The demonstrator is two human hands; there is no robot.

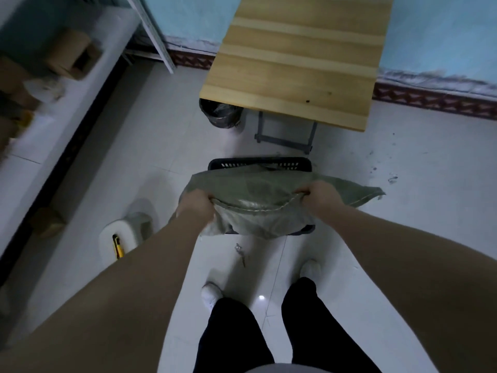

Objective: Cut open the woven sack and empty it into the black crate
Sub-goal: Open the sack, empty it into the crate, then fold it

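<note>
We see a pale wooden plank desk [295,63] well beyond the fingers [302,191], a black bag-lined bin [220,114] under its near-left corner, and brown cardboard boxes [70,53] far to their left.

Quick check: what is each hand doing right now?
Left hand: closed, gripping the sack at its stitched edge.
Right hand: closed, gripping the same edge.

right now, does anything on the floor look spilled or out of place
A small scrap lies loose on the tiles just short of the black crate and woven sack. Dark specks mark the floor to the right. The yellow utility knife rests on a low white stool at left, blade state unclear.
</note>
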